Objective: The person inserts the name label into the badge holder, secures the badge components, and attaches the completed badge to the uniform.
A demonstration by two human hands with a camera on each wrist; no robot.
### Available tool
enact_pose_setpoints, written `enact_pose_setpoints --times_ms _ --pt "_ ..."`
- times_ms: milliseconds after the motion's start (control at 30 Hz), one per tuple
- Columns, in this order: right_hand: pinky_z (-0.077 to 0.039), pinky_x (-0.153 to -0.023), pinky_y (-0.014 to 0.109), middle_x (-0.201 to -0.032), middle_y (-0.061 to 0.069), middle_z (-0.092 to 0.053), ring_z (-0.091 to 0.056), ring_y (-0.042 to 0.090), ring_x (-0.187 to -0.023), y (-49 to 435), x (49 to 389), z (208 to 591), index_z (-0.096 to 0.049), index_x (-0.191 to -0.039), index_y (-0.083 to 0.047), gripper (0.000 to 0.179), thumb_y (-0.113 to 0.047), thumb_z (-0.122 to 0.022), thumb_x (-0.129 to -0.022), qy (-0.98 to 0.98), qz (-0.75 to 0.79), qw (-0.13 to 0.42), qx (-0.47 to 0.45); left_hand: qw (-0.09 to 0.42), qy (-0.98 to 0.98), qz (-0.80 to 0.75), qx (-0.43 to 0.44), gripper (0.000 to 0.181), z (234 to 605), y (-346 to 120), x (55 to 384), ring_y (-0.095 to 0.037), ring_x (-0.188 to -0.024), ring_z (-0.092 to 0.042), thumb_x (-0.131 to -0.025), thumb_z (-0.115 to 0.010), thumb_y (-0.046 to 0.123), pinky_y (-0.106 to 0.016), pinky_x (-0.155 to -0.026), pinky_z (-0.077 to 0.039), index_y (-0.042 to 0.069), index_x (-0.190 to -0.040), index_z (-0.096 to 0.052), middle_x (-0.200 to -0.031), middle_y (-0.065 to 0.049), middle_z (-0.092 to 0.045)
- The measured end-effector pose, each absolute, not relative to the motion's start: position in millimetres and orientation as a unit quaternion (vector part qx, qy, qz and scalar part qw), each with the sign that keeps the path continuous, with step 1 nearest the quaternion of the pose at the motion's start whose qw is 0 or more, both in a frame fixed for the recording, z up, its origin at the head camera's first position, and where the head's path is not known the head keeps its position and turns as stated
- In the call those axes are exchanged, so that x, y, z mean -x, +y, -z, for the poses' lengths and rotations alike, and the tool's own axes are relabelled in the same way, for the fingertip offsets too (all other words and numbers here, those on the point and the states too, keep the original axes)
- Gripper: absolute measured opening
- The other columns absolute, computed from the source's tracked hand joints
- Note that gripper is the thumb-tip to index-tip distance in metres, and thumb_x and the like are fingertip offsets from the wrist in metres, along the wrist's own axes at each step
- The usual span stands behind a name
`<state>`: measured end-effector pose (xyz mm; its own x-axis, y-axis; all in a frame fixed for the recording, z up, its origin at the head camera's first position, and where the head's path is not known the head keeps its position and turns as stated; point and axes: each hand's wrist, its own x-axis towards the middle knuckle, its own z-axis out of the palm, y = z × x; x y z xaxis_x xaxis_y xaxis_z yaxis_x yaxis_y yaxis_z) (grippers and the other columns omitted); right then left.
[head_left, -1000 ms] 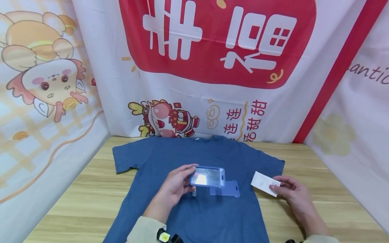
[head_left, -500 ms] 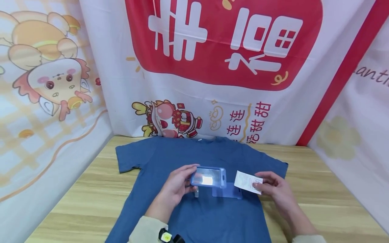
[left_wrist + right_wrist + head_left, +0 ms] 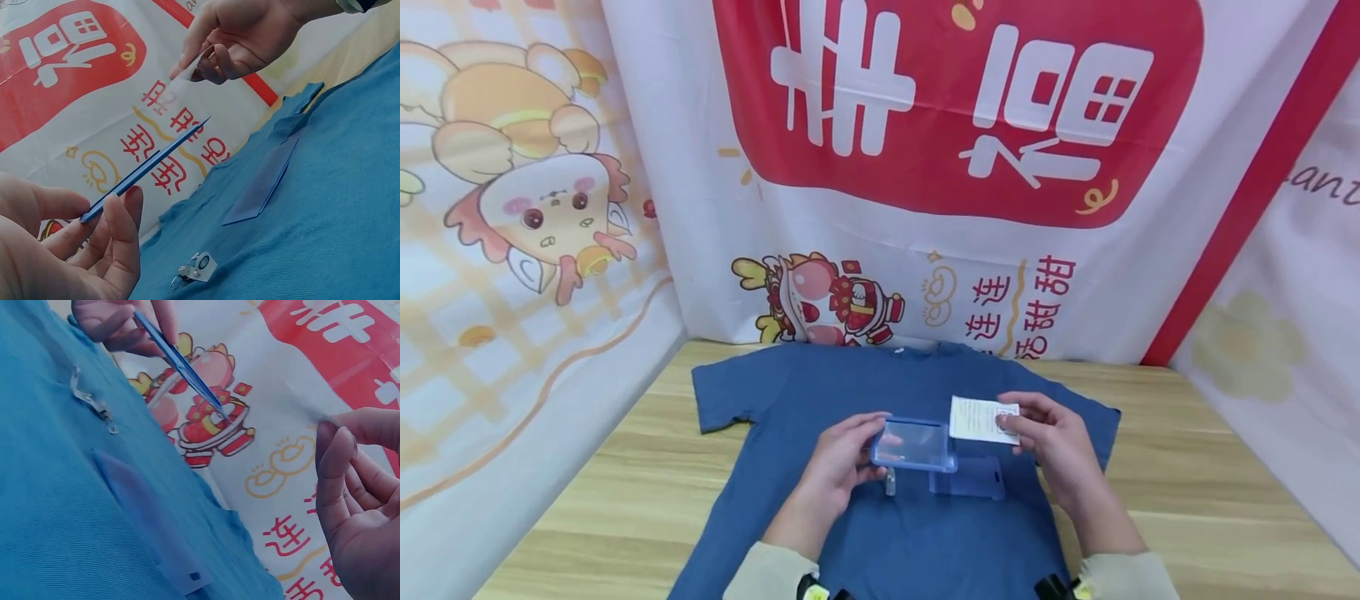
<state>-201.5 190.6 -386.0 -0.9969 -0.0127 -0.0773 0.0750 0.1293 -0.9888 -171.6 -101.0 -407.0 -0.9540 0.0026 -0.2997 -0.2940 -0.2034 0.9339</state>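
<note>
My left hand (image 3: 837,467) pinches the left end of a blue badge holder (image 3: 914,444) with a clear window, held up over a blue T-shirt (image 3: 880,533). The left wrist view shows the badge holder (image 3: 140,172) edge-on between thumb and fingers. In my right hand (image 3: 1051,437), thumb and fingers pinch a white printed card (image 3: 973,418) by its right end. The card's left edge is right at the badge holder's right end in the head view. Beneath them, a flat blue badge cover (image 3: 967,480) with a slot lies on the shirt.
A small badge clip (image 3: 199,267) with a clear strap lies on the shirt, left of the cover. The shirt is spread on a wood-grain table (image 3: 1210,483). Printed cloth (image 3: 850,200) hangs behind and on both sides.
My right hand has brought the card leftward and slightly up, from beyond the shirt's right side to the badge holder. The left hand keeps its grip, the badge holder slightly tilted.
</note>
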Motion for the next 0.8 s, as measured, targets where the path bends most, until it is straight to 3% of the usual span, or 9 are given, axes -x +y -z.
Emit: enact_pose_setpoints --times_ms 167,500,800 --pt "-0.06 -0.077 0.026 -0.112 -0.003 -0.07 -0.066 0.017 -0.094 187 200 387 -0.071 -0.133 -0.012 0.038 -0.023 -0.081 -0.099 0.744 0.667 0.035 -0.016 0.102 0.626 -0.764 0.117 0.041 407 -100 170 -0.019 -0.09 -0.071 -0.113 -0.057 0.031 -0.027 -0.07 -0.058 0.01 -0.148 -0.064 -0.126 -0.016 -0.079" --pt "-0.06 -0.071 0.031 -0.104 0.003 -0.073 -0.067 0.018 -0.087 168 198 395 -0.071 -0.134 -0.005 0.045 -0.02 -0.085 -0.094 0.768 0.636 0.067 0.024 0.108 0.619 -0.773 0.088 0.043 407 -96 167 -0.019 -0.097 -0.076 -0.112 -0.059 0.03 -0.029 -0.073 -0.061 0.009 -0.15 -0.062 -0.115 -0.008 -0.082" --pt "-0.058 -0.065 0.031 -0.104 0.009 -0.074 -0.066 0.022 -0.085 155 193 398 -0.073 -0.129 -0.004 0.042 -0.017 -0.086 -0.091 0.787 0.614 0.047 0.03 0.117 0.62 -0.772 0.071 0.042 409 -86 167 -0.017 -0.086 -0.067 -0.11 -0.064 0.031 -0.029 -0.072 -0.063 0.011 -0.147 -0.066 -0.125 -0.011 -0.07"
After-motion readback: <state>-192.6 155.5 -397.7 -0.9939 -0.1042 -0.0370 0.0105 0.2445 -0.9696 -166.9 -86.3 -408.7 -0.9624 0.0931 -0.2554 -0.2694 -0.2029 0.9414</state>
